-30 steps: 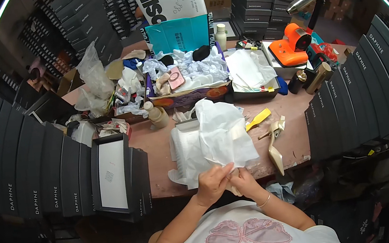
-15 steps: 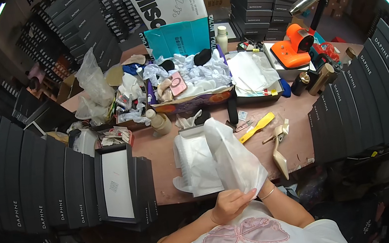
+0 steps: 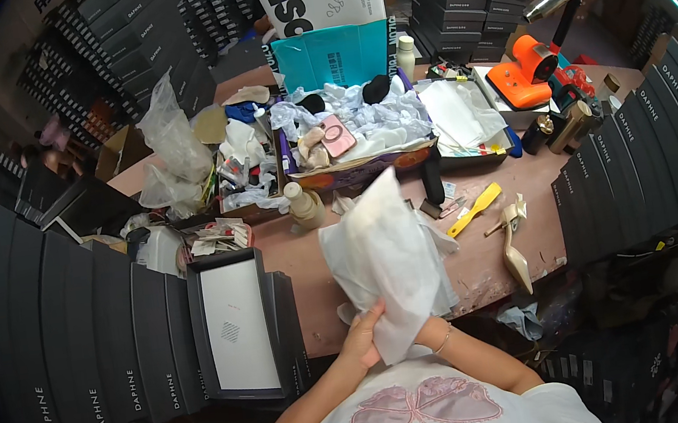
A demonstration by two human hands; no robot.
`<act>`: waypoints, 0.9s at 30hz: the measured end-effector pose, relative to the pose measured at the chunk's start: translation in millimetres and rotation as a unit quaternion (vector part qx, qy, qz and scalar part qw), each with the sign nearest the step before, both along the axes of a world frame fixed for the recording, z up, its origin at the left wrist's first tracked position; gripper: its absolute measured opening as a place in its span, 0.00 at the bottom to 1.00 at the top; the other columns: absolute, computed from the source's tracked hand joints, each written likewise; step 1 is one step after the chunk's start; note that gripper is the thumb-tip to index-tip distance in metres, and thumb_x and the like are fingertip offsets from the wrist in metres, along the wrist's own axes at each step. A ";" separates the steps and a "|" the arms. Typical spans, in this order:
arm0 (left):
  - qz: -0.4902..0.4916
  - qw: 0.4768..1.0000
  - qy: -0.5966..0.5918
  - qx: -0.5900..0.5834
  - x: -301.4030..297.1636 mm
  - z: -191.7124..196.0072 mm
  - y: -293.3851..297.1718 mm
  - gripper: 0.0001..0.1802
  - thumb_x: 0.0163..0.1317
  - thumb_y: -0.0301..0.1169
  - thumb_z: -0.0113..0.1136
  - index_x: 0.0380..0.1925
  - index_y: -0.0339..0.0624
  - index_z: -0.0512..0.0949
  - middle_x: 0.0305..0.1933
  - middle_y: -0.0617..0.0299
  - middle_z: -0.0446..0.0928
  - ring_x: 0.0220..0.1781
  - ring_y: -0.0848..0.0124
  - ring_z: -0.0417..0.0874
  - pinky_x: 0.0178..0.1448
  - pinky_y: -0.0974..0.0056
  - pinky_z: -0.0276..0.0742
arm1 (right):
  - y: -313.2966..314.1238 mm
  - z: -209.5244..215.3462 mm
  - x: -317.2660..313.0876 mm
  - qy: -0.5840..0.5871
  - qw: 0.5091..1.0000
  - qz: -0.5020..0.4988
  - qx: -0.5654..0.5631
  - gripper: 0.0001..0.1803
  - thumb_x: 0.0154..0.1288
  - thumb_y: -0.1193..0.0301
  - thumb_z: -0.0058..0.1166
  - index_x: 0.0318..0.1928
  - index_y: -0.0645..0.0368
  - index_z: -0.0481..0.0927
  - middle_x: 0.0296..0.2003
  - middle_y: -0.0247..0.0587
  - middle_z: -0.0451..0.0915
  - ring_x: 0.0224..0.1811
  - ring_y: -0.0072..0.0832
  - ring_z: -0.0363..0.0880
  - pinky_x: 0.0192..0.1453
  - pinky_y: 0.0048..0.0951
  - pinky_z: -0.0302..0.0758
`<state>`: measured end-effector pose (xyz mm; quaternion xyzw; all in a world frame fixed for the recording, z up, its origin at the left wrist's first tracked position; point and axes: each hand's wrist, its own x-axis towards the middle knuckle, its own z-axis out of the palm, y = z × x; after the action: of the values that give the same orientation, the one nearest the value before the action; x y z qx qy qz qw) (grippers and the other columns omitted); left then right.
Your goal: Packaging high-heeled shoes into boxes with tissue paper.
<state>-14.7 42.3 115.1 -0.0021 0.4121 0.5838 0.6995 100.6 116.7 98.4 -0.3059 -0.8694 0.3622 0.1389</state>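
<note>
A white, thin cloth-like bag (image 3: 385, 265) stands tilted in front of me over the table. My left hand (image 3: 364, 338) grips its lower left side, thumb on the near face and the other fingers out of sight. My right hand (image 3: 434, 336) shows only near the braceleted wrist; the bag covers its fingers, and whether it is inside or behind the bag I cannot tell. What the bag holds is hidden. To the right, a cream high-heeled shoe (image 3: 516, 260) lies on its side, apart from both hands. A yellow brush-like tool (image 3: 474, 210) lies beyond it.
An open dark box (image 3: 235, 328) with a white inside stands at left, beside rows of dark shoe boxes (image 3: 55, 334). More boxes (image 3: 631, 156) line the right. Behind are a carton of crumpled white paper (image 3: 362, 123), a bottle (image 3: 305, 207) and an orange device (image 3: 523, 76).
The bag has swung left and been raised more upright, now covering the white sheets on the table. My left hand has shifted left with its thumb turned up. My view has shifted slightly.
</note>
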 end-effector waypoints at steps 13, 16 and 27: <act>-0.350 0.697 0.519 0.349 32.2 -13.5 12.9 0.59 0.49 0.28 0.71 0.73 0.51 0.37 0.49 0.44 0.76 0.48 0.52 0.81 0.52 0.59 0.75 | -12.2 -11.4 119.5 0.454 0.526 -0.213 -0.687 0.27 0.74 0.54 0.35 0.63 0.60 0.64 0.57 0.45 0.74 0.57 0.38 0.75 0.63 0.42 0.70; -0.387 0.699 0.556 0.231 25.7 -22.8 55.8 0.57 0.51 0.29 0.70 0.73 0.52 0.39 0.40 0.51 0.79 0.34 0.61 0.82 0.42 0.63 0.77 | -30.3 -7.8 137.1 0.391 0.542 -0.274 -0.691 0.26 0.74 0.55 0.36 0.64 0.59 0.64 0.58 0.45 0.73 0.58 0.37 0.74 0.63 0.41 0.71; 0.022 0.954 0.280 0.102 -40.4 -55.7 159.3 0.12 0.70 0.36 0.51 0.44 0.39 0.70 0.28 0.61 0.76 0.27 0.76 0.79 0.31 0.73 0.76 | 28.6 -4.2 161.2 0.364 0.712 -0.222 -0.558 0.30 0.69 0.58 0.49 0.64 0.62 0.62 0.58 0.43 0.72 0.59 0.35 0.73 0.64 0.39 0.69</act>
<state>-55.2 201.6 59.4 0.2234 0.5294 0.6150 0.5400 261.8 145.3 94.2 -0.3559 -0.2980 0.8239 0.3251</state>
